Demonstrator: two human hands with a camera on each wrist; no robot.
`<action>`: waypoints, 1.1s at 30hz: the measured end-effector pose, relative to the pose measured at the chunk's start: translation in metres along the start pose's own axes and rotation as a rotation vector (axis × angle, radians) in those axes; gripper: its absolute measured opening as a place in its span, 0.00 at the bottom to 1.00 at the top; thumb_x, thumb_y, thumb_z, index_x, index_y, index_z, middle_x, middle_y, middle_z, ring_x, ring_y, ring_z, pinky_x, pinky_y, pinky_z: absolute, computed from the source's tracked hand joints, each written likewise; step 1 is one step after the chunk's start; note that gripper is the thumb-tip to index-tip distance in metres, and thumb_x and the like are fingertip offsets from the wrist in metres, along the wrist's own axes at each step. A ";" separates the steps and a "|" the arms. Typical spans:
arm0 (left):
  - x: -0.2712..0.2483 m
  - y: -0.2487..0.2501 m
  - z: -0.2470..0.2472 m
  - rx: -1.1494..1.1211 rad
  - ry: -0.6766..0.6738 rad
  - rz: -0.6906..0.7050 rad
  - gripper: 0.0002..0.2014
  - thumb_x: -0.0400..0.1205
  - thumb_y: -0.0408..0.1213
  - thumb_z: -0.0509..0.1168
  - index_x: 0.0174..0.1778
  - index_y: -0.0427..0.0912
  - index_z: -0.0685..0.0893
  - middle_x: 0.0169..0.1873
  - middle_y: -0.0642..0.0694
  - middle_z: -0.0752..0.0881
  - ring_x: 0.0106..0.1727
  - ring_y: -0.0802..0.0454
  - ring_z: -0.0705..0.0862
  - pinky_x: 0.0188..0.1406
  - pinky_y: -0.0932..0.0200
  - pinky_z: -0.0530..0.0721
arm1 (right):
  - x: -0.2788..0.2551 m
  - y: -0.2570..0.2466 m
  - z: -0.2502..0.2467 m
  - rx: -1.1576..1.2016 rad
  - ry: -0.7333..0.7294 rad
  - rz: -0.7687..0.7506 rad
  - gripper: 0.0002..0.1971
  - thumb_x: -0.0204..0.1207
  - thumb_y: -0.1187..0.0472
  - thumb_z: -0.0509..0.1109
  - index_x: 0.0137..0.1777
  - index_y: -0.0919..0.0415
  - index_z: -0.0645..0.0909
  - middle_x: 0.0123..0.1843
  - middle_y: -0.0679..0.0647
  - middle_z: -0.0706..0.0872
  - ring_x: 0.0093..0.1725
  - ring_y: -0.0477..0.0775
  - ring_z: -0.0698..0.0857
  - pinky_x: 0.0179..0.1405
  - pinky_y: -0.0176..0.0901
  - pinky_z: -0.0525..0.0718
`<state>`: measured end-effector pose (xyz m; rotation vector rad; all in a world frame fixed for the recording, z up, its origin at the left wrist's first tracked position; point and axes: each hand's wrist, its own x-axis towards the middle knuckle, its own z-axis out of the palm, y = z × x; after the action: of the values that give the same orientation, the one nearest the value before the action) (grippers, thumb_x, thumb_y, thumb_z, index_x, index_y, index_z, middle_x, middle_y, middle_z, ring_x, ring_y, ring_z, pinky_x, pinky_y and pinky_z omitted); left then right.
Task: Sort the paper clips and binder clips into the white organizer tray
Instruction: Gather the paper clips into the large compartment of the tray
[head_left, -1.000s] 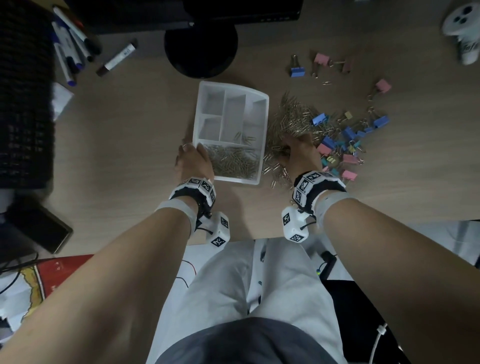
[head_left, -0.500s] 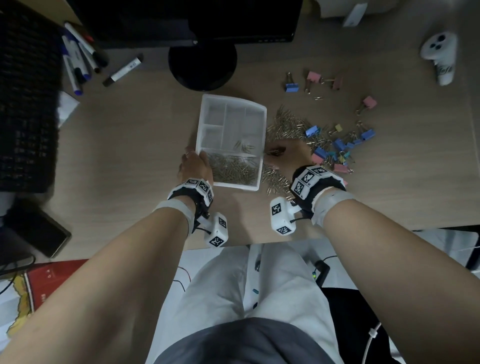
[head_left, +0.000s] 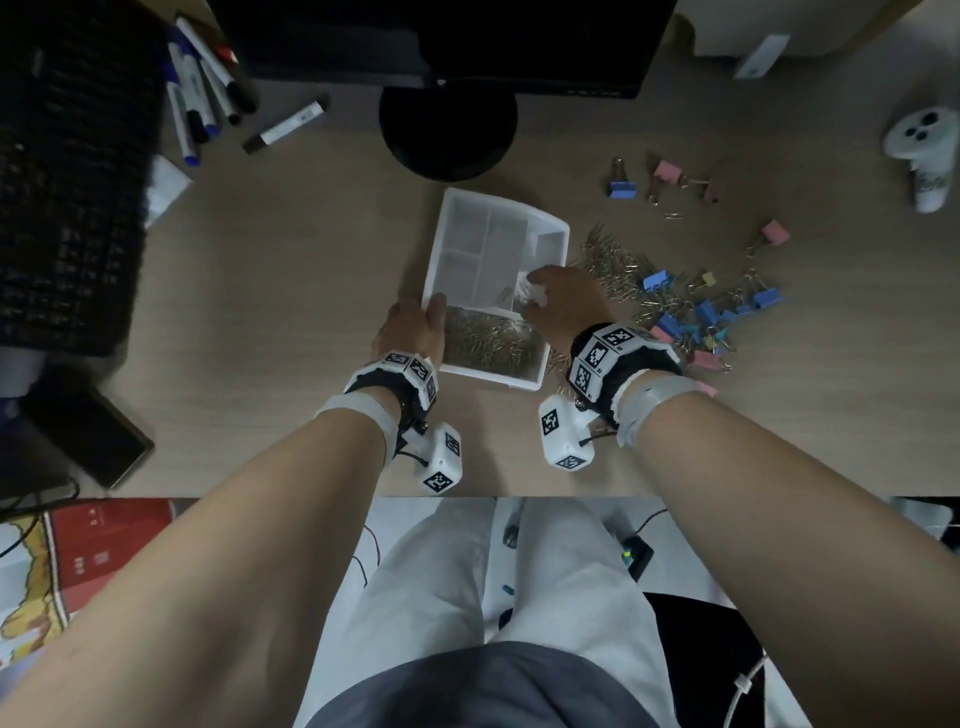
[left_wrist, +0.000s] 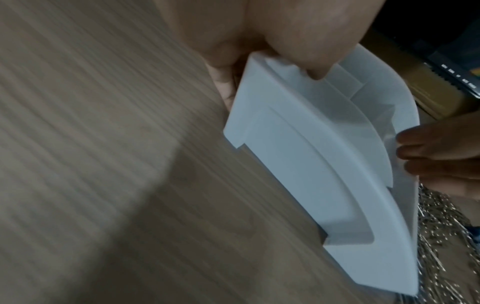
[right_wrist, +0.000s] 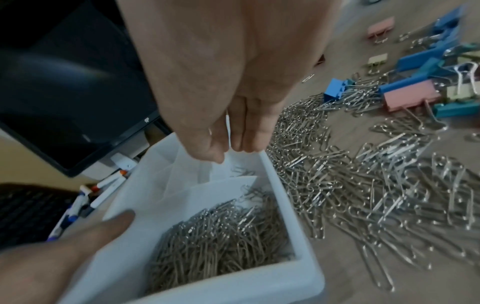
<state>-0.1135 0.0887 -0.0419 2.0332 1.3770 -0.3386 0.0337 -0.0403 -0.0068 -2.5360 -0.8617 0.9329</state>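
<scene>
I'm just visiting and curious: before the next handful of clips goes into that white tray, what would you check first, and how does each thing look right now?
1. White organizer tray steadied: ok, left hand holds its near left corner.
2. Right hand over the tray: ok, fingertips at its right rim.
3. Right hand emptied: cannot tell, blurred.
4. Room in the near compartment: ok, paper clips in the tray lie below the rim.
5. Loose paper clips within reach: ok, beside the tray.
6. Binder clips sorted: not ok, all on the desk.
</scene>
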 end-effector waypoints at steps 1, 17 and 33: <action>0.002 -0.002 0.000 0.002 -0.007 0.013 0.32 0.85 0.62 0.44 0.68 0.36 0.72 0.61 0.34 0.81 0.59 0.32 0.82 0.59 0.41 0.79 | 0.004 -0.001 0.003 -0.048 -0.035 -0.031 0.24 0.80 0.57 0.69 0.76 0.60 0.77 0.73 0.58 0.82 0.71 0.60 0.81 0.72 0.46 0.78; -0.001 -0.003 -0.002 -0.011 -0.014 0.049 0.34 0.85 0.62 0.43 0.72 0.36 0.69 0.65 0.35 0.79 0.62 0.32 0.81 0.61 0.40 0.79 | 0.018 -0.017 0.025 -0.207 -0.134 -0.030 0.27 0.74 0.65 0.75 0.73 0.63 0.74 0.64 0.60 0.82 0.61 0.62 0.86 0.51 0.43 0.83; -0.002 0.000 0.003 -0.016 0.006 0.043 0.34 0.85 0.62 0.45 0.72 0.35 0.69 0.65 0.36 0.79 0.62 0.33 0.81 0.61 0.42 0.79 | 0.029 -0.007 0.001 -0.284 -0.220 -0.034 0.17 0.63 0.51 0.87 0.45 0.60 0.90 0.40 0.54 0.90 0.40 0.55 0.88 0.42 0.43 0.84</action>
<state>-0.1137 0.0855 -0.0431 2.0496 1.3330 -0.3023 0.0475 -0.0162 -0.0185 -2.6749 -1.1736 1.1691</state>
